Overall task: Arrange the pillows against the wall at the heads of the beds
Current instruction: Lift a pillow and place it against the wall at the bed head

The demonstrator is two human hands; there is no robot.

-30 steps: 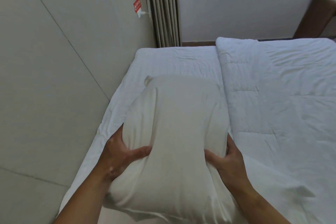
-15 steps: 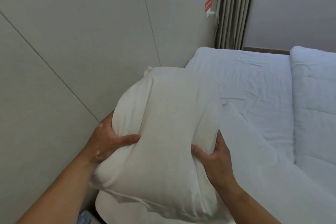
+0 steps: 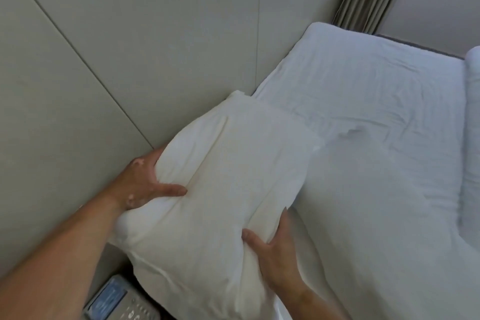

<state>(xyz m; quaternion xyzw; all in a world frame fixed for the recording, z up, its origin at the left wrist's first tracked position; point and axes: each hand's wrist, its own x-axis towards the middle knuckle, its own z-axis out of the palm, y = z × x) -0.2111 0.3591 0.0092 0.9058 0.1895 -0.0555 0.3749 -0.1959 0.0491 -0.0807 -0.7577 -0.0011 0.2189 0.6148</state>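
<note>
The wall (image 3: 130, 47) fills the view from nine to twelve o'clock, and the bed (image 3: 376, 163) runs from the centre out to three o'clock. Between them, at centre, the pillow (image 3: 228, 189) is being set at the head of the bed, its far corner touching the wall. The left hand (image 3: 145, 182) clamps its wall-side edge with thumb pressed across the top; the right hand (image 3: 275, 252) pinches its near edge at six o'clock. Next, I judge, it needs pushing flat against the wall before letting go. Half a second ago it was held higher, clear of the mattress; it has since dropped and swung toward the wall.
</note>
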